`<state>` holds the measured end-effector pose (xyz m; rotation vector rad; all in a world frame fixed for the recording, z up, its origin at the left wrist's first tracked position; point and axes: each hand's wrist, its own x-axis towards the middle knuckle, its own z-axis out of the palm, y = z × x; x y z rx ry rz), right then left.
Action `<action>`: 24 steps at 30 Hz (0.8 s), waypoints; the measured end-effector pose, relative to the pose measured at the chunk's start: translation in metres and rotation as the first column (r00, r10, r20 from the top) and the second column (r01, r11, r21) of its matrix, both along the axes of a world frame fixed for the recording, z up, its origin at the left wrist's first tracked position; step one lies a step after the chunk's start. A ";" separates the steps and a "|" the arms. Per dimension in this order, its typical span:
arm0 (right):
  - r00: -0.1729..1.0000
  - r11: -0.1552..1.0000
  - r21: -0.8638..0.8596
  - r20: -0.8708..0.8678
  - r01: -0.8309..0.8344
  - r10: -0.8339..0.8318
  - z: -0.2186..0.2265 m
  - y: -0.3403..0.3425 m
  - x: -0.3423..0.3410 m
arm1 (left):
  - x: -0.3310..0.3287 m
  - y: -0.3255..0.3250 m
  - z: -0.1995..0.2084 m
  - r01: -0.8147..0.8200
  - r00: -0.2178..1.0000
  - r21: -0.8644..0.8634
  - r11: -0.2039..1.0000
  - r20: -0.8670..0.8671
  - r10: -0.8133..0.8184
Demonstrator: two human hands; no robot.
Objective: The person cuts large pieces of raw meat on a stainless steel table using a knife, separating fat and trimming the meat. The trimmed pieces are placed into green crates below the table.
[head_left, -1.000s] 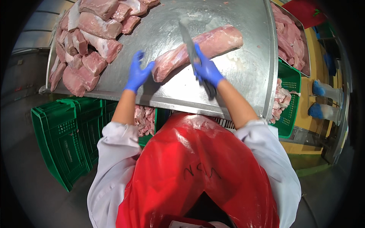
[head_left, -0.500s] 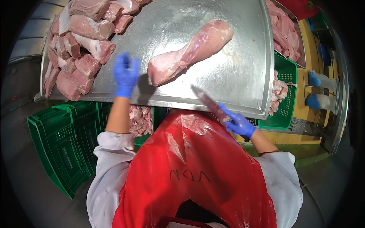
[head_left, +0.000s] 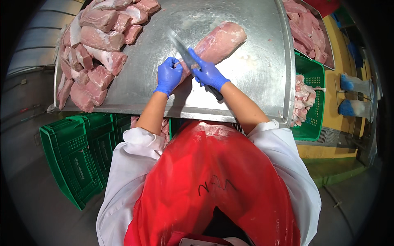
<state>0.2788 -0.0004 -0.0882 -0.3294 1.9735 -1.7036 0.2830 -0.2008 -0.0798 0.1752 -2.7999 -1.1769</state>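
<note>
This looks like a meat-cutting room, a butchery or meat plant. Raw meat [head_left: 100, 39] is heaped on a broad metal table [head_left: 262, 69], where a long cut [head_left: 221, 43] lies with a knife [head_left: 182, 49] over it. Slabs [head_left: 308, 35] fill a metal tray [head_left: 328, 41] at the right, and pale scraps [head_left: 303, 100] lie in a green crate [head_left: 315, 111] near it. More green crates [head_left: 74, 151] stand at the left. The worker's red apron [head_left: 213, 160], white sleeves [head_left: 283, 147] and blue gloves [head_left: 211, 75] fit such work, as does the grating [head_left: 330, 137] at floor level.
</note>
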 end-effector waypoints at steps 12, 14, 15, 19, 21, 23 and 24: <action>0.933 0.925 0.133 -0.004 -0.356 0.360 0.029 -0.020 -0.019 | 0.007 -0.022 0.027 -0.080 0.981 0.340 0.937 -0.140 0.134; 0.880 0.864 0.190 -0.001 -0.465 0.474 0.028 0.008 -0.002 | 0.011 -0.049 0.026 -0.164 0.970 0.485 0.859 -0.077 0.228; 0.850 0.827 0.229 -0.002 -0.513 0.527 0.028 0.033 0.004 | 0.015 -0.052 0.029 -0.155 0.970 0.518 0.841 -0.082 0.229; 0.791 0.745 0.318 0.032 -0.587 0.611 0.029 0.037 0.002 | 0.037 -0.045 0.053 -0.082 0.970 0.579 0.811 -0.140 0.198; 0.731 0.884 0.290 -0.499 -0.366 0.466 0.003 -0.028 -0.011 | 0.033 -0.040 0.060 -0.023 0.967 0.593 0.805 -0.192 0.169; 0.774 0.838 0.304 -0.332 -0.453 0.538 0.022 -0.058 -0.017 | 0.033 -0.053 0.065 -0.014 0.950 0.622 0.783 -0.236 0.204; 0.792 0.819 0.304 -0.242 -0.487 0.561 0.033 -0.065 -0.019 | 0.034 -0.063 0.071 -0.037 0.940 0.640 0.767 -0.237 0.243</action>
